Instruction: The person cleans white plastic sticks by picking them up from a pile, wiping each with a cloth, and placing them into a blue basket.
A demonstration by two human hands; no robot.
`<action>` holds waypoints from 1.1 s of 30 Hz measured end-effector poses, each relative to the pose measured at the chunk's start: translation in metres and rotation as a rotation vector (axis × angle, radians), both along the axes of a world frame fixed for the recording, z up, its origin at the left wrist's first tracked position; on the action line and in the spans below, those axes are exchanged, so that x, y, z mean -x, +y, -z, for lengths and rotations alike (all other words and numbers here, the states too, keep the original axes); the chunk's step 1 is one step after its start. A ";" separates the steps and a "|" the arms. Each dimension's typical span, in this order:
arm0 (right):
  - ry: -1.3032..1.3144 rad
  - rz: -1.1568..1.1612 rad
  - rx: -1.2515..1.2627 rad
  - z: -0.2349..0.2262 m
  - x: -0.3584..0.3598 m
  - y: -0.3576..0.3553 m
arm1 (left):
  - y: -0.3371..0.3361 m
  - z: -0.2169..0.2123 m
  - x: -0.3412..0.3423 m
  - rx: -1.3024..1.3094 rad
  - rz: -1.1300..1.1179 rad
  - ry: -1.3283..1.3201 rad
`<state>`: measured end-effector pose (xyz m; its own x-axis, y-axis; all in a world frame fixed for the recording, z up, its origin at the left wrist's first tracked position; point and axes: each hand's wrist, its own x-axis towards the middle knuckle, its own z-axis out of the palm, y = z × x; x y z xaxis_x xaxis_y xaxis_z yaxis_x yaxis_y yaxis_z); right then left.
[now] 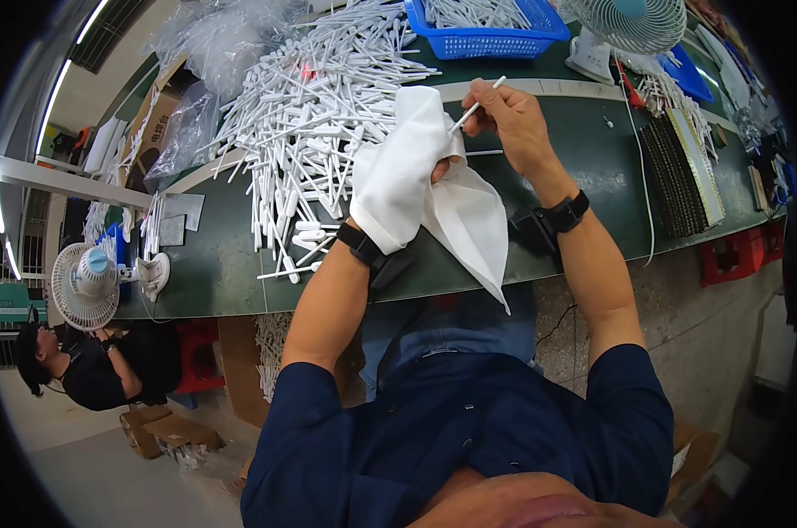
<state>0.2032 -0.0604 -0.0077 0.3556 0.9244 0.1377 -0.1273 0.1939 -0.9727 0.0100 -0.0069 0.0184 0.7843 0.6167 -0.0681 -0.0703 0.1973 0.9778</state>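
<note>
A white cloth (407, 167) covers most of my left hand (442, 169), and only some fingertips show past its fold. Those fingers are closed on the cloth, whose long corner hangs over the table's front edge. My right hand (514, 119) pinches a thin white stick (491, 91) between thumb and fingers. The stick slants down to the cloth, where its lower end is hidden. Left of the cloth, a large heap of white plastic sticks (301, 132) with thicker ends spreads over the green table (231, 273). Another stick (484, 153) lies behind the cloth.
A blue basket (495, 46) of sticks stands at the back, beside a white fan (587, 55). Dark strips (680, 176) are stacked at right, near a white cable (642, 176). Plastic bags (227, 44) and a second fan (90, 277) are at left. A person (99, 365) sits at far left.
</note>
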 end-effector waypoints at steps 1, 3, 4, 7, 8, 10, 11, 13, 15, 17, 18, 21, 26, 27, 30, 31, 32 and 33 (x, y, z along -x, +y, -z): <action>0.004 -0.006 0.003 0.000 0.001 0.000 | 0.001 0.000 0.000 0.002 -0.002 0.009; 0.008 -0.011 0.006 -0.001 0.002 0.001 | 0.002 0.001 0.000 0.004 -0.003 0.018; 0.012 -0.016 0.001 -0.001 0.003 0.001 | 0.002 0.000 0.001 0.029 -0.014 -0.011; 0.020 -0.026 -0.004 -0.001 0.003 0.001 | -0.004 -0.007 0.000 0.085 -0.033 -0.069; 0.019 -0.023 -0.004 -0.001 0.003 0.001 | -0.009 -0.009 0.000 0.056 -0.091 -0.053; 0.017 -0.020 -0.006 -0.002 0.004 0.001 | -0.015 -0.015 0.001 -0.003 -0.211 -0.019; 0.018 -0.023 -0.006 -0.003 0.004 0.001 | -0.015 -0.015 0.002 -0.004 -0.214 -0.018; 0.024 -0.032 -0.019 -0.004 0.004 0.000 | -0.011 -0.014 0.002 0.020 -0.160 -0.026; 0.027 -0.033 -0.027 -0.003 0.004 0.000 | -0.008 -0.011 0.001 0.032 -0.130 -0.030; 0.019 -0.024 -0.020 -0.002 0.002 0.001 | -0.005 -0.006 0.001 0.085 -0.140 -0.029; 0.015 -0.019 -0.017 -0.002 0.002 0.001 | -0.004 -0.004 0.000 0.112 -0.146 -0.029; 0.023 -0.031 -0.016 -0.003 0.003 0.000 | -0.010 -0.006 0.000 0.058 -0.213 -0.009; 0.128 -0.005 -0.014 -0.002 -0.005 0.003 | -0.006 0.008 0.007 -0.140 -0.239 0.023; 0.119 -0.004 -0.014 -0.002 -0.006 0.003 | -0.006 0.012 0.006 -0.139 -0.239 0.015; 0.140 0.001 -0.025 -0.001 -0.009 0.005 | -0.007 0.016 0.002 -0.301 -0.362 0.010; 0.128 0.000 -0.028 -0.002 -0.009 0.005 | -0.008 0.012 0.000 -0.302 -0.365 -0.001; 0.123 0.004 -0.024 -0.002 -0.009 0.004 | -0.008 0.009 -0.001 -0.147 -0.374 -0.010; 0.117 0.008 -0.020 -0.003 -0.008 0.002 | -0.009 0.004 -0.002 0.008 -0.379 -0.019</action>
<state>0.2117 -0.0584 -0.0045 0.3777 0.9190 0.1132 -0.2383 0.2146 -0.9472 0.0125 -0.0161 0.0140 0.5014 0.8630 -0.0618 -0.1580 0.1615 0.9741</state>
